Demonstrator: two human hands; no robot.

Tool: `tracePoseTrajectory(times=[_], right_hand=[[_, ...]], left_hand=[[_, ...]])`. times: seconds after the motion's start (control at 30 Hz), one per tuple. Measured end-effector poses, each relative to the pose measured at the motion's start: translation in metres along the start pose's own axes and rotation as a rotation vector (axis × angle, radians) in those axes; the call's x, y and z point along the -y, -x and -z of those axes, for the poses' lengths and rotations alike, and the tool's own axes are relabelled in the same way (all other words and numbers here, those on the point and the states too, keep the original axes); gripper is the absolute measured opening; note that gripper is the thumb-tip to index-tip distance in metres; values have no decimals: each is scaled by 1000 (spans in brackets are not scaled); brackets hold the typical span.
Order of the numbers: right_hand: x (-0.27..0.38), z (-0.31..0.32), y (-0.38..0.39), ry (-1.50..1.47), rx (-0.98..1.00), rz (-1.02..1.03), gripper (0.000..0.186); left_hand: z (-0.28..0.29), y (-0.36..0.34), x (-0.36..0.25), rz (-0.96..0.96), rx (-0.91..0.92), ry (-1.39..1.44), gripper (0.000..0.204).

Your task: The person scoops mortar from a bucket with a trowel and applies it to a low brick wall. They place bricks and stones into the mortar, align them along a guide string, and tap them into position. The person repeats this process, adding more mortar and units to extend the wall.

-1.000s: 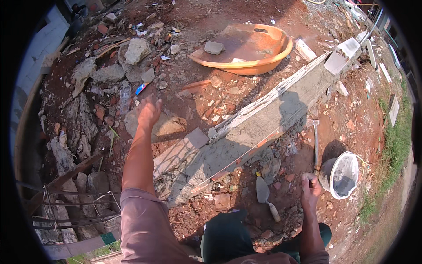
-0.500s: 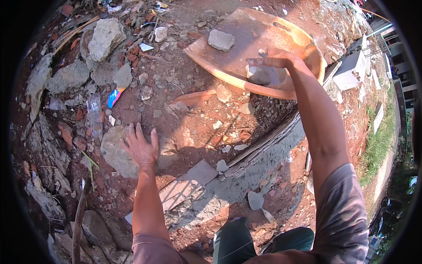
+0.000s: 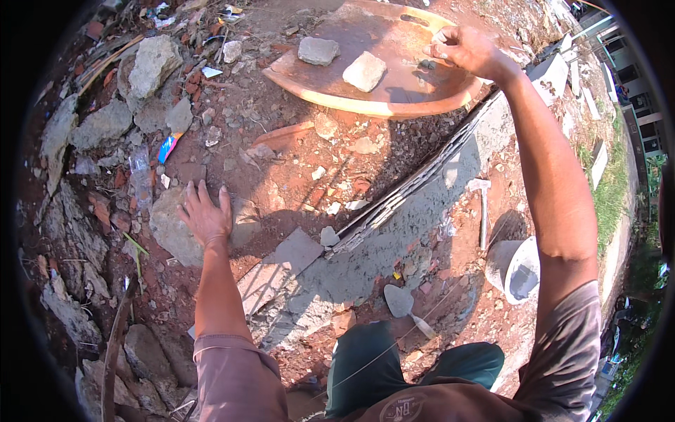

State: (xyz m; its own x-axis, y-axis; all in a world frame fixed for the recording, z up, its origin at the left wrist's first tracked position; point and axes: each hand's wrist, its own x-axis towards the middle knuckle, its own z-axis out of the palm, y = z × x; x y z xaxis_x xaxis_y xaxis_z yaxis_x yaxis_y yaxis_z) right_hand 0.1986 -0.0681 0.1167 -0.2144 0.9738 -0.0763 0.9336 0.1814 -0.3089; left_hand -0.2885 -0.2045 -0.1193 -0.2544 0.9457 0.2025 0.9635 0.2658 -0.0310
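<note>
My left hand (image 3: 209, 216) lies flat with fingers spread on a large pale rock (image 3: 171, 232) half set in the red soil. Beyond it, to the right, a shallow orange basin (image 3: 380, 108) with a raised rim rests on the ground. Inside the basin are a grey stone (image 3: 318, 51) and a paler, sunlit stone (image 3: 364, 71). Over the basin's right side hangs my right hand (image 3: 467, 53), fingers curled in toward the thumb; whatever may be between them is hidden. Small dark pebbles (image 3: 426, 65) show just below its fingertips.
A low wall edge of grey mortar (image 3: 394, 239) runs diagonally before me. On its near side lie a trowel (image 3: 399, 301), a hammer (image 3: 482, 211) and a white bucket (image 3: 522, 271). Broken rocks (image 3: 155, 67) crowd the left, with a clear plastic bottle (image 3: 140, 172).
My right hand has left the paler stone, which now sits farther into the basin, and moved right toward the rim. My left hand stays on the rock. The view has shifted, showing the hammer and bucket.
</note>
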Motion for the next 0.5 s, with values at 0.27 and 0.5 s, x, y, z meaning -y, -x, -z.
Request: tracePoseTrajectory(times=[0.27, 0.5], right_hand=[[9, -91, -63, 302, 184, -199, 61], [-22, -141, -138, 384, 578, -103, 87]], left_hand=[[-4, 3, 1, 10, -16, 54, 58], [-16, 6, -1, -67, -65, 93, 57]])
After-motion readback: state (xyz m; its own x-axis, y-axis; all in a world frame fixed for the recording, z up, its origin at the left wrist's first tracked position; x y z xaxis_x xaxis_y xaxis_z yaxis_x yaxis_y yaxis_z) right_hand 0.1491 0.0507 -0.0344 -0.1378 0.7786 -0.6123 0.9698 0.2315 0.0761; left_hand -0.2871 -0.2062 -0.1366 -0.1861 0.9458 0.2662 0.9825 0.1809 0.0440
